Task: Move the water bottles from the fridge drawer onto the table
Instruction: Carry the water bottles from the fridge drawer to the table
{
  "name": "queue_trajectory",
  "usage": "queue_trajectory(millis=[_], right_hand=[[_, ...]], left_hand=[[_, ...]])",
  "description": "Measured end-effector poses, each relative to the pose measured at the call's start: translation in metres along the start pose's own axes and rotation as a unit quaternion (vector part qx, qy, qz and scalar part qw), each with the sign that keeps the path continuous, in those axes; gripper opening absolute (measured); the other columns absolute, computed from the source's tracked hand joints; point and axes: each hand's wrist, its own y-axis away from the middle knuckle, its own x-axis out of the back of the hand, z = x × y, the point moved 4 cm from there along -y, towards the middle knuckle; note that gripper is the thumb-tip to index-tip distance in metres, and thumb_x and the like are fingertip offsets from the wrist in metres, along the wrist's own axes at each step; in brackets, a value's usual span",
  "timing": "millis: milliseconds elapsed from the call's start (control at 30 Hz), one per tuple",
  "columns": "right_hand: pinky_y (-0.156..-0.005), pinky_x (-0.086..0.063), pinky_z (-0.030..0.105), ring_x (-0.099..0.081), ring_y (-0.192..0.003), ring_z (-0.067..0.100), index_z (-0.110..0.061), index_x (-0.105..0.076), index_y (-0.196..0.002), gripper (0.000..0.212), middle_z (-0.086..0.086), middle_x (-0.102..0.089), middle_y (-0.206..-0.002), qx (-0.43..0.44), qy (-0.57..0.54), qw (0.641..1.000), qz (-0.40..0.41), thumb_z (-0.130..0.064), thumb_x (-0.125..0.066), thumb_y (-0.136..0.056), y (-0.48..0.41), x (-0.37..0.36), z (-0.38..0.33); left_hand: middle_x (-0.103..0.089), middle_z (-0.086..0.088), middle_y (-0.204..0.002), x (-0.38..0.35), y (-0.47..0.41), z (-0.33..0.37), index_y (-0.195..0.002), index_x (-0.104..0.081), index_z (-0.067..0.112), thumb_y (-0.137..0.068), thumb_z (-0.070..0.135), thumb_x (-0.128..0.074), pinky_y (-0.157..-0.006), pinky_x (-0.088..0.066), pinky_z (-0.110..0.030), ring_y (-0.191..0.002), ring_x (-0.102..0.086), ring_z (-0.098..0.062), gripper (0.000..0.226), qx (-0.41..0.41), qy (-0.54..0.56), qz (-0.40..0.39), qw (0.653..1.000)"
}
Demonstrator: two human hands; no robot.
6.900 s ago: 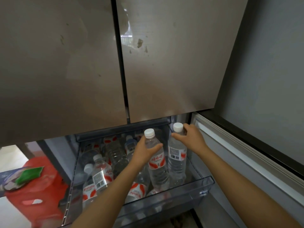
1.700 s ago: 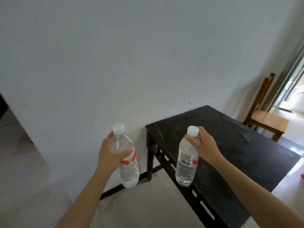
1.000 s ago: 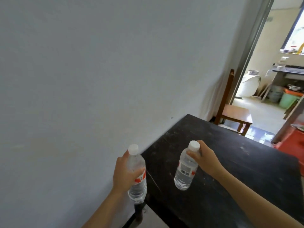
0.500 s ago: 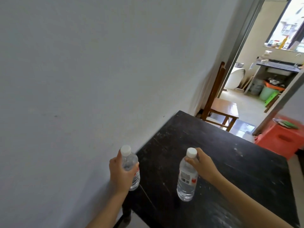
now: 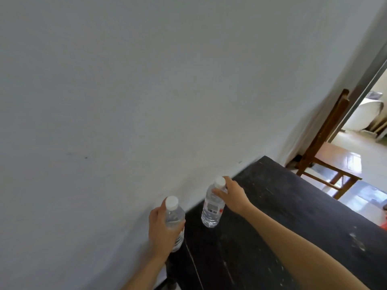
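The left bottle [image 5: 175, 219], clear with a white cap, stands upright at the desk's [image 5: 297, 225] near left corner, hard by the wall [image 5: 125, 101]. Its base sits at the very edge of the top, and whether it rests there or is just above cannot be told. The right bottle [image 5: 212, 208] is farther in along the wall-side edge and leans a little. Its base is low over the dark top, and contact cannot be made out. The two bottles are near each other but apart. From the right bottle the scuffed top runs on to the far corner and out to the right edge.

The left hand [image 5: 162, 230] wraps round the left bottle's body, thumb across the front, forearm rising from below beside the desk leg [image 5: 171, 276]. The right hand [image 5: 233, 194] pinches the right bottle at the neck just under the cap, its forearm stretched across the desk top.

Beyond the far corner a wooden chair [image 5: 326, 158] stands by an open doorway [image 5: 368, 126].
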Motion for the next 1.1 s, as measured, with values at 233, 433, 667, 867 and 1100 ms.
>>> queue_trajectory(millis=[233, 433, 667, 867, 1100], right_hand=[[-0.089, -0.048, 0.037, -0.055, -0.105, 0.029, -0.018, -0.039, -0.128, 0.046, 0.014, -0.052, -0.121, -0.024, -0.016, 1.0, -0.005, -0.035, -0.057, -0.089, -0.022, -0.03, 0.009], [-0.089, -0.049, 0.04, -0.055, -0.105, 0.028, -0.018, -0.038, -0.126, 0.046, 0.013, -0.054, -0.12, -0.026, -0.01, 0.999, -0.035, -0.035, -0.058, -0.088, -0.032, -0.032, 0.003], [-0.091, -0.048, 0.042, -0.058, -0.106, 0.028, -0.019, -0.035, -0.125, 0.044, 0.009, -0.058, -0.118, -0.059, -0.013, 0.998, -0.032, -0.036, -0.055, -0.09, -0.027, -0.035, 0.0], [-0.099, -0.039, 0.045, -0.052, -0.114, 0.031, -0.018, -0.03, -0.129, 0.045, 0.01, -0.056, -0.124, -0.108, 0.023, 0.994, -0.017, -0.04, -0.045, -0.093, -0.015, -0.038, -0.007], [-0.108, -0.032, 0.049, -0.027, -0.136, 0.035, -0.017, 0.004, -0.148, 0.089, 0.017, -0.017, -0.151, -0.199, -0.027, 0.98, 0.012, -0.05, -0.053, -0.087, 0.027, -0.058, 0.022]], left_hand=[[-0.06, -0.012, -0.083, -0.01, -0.013, -0.006, -0.098, -0.056, 0.013, -0.064, 0.072, -0.059, -0.067, -0.055, -0.037, -0.081, -0.064, -0.027, 0.068, 0.043, 0.014, 0.008, 0.999], [-0.058, -0.001, -0.1, -0.021, -0.015, 0.008, -0.11, -0.056, 0.02, -0.063, 0.043, -0.076, -0.082, -0.051, -0.033, -0.096, -0.055, -0.016, 0.055, 0.038, 0.02, 0.006, 0.999], [-0.05, -0.003, -0.109, -0.022, -0.008, 0.003, -0.115, -0.052, 0.016, -0.063, 0.031, -0.082, -0.09, -0.047, -0.036, -0.103, -0.049, -0.018, 0.062, 0.048, 0.004, -0.015, 0.999], [-0.055, -0.002, -0.109, -0.027, -0.007, 0.0, -0.116, -0.051, 0.021, -0.064, 0.046, -0.077, -0.089, -0.049, -0.042, -0.106, -0.052, -0.021, 0.064, 0.067, -0.012, -0.041, 0.997], [-0.044, -0.009, -0.135, -0.022, 0.002, 0.019, -0.139, -0.032, 0.021, -0.073, 0.033, -0.074, -0.099, -0.036, -0.045, -0.124, -0.038, -0.032, 0.08, 0.097, -0.03, -0.036, 0.994]])
